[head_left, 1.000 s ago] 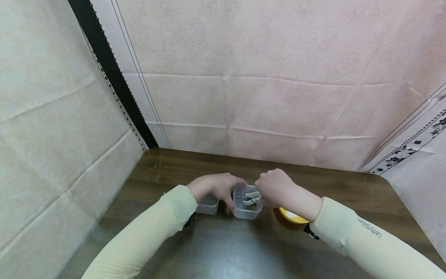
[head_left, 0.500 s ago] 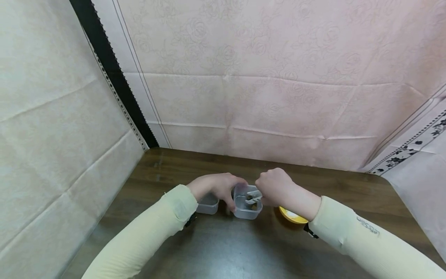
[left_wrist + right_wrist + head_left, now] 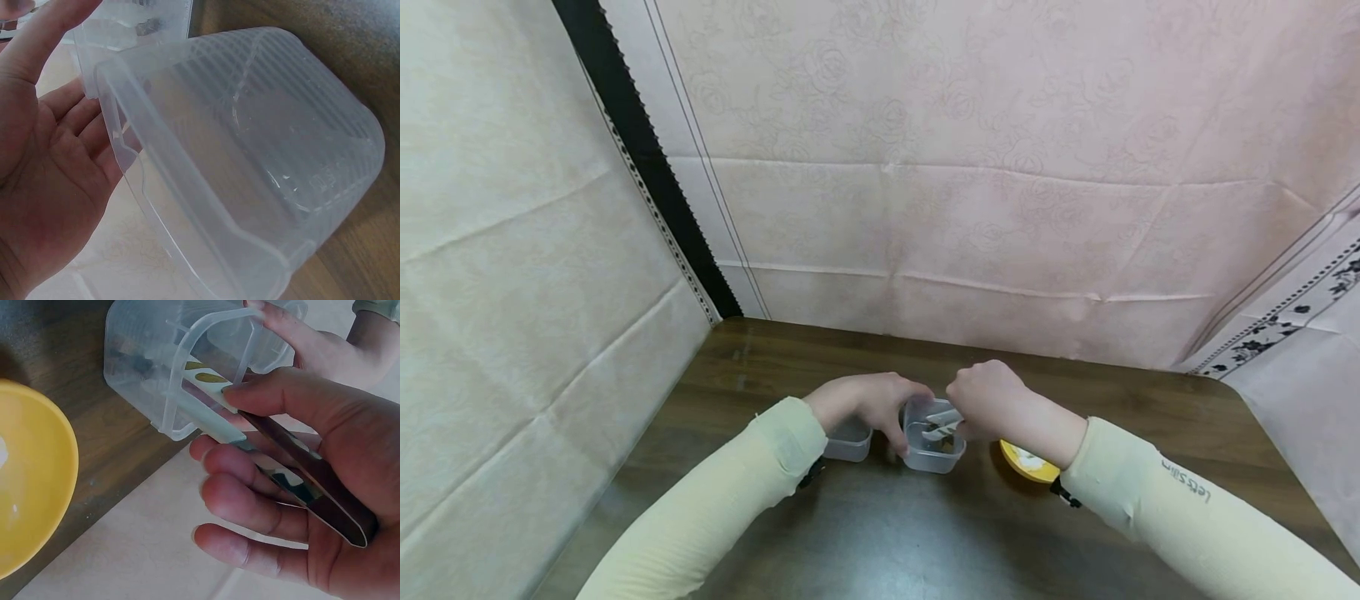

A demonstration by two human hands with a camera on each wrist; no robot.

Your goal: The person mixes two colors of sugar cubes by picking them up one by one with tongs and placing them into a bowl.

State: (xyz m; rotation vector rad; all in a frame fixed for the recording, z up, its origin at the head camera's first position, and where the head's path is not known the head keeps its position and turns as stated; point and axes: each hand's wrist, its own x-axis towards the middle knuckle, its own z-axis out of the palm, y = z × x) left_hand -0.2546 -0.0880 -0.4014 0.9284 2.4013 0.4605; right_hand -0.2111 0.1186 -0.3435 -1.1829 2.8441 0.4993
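Note:
My left hand (image 3: 880, 407) holds a clear plastic tub (image 3: 931, 462) by its sides, with thumb and fingers spread across it. My right hand (image 3: 988, 404) grips small kitchen tongs (image 3: 212, 422) with metal arms and white slotted tips. Those tips reach inside the tub and stand apart, near small brownish bits (image 3: 947, 445) at its bottom. In the right wrist view, the thumb presses one arm while the fingers lie along the other. A second clear tub (image 3: 269, 125) stands under the left wrist, with nothing seen inside it.
Close by the right wrist sits a yellow bowl (image 3: 62, 481) with something white in it, partly hidden by the forearm in the head view. The dark wooden table (image 3: 880, 517) ends at a pale cloth wall (image 3: 970, 250) behind the hands.
The tong tips inside the tub drew together about half a second ago and have spread apart again. My right hand has shifted slightly left; the left hand keeps its hold.

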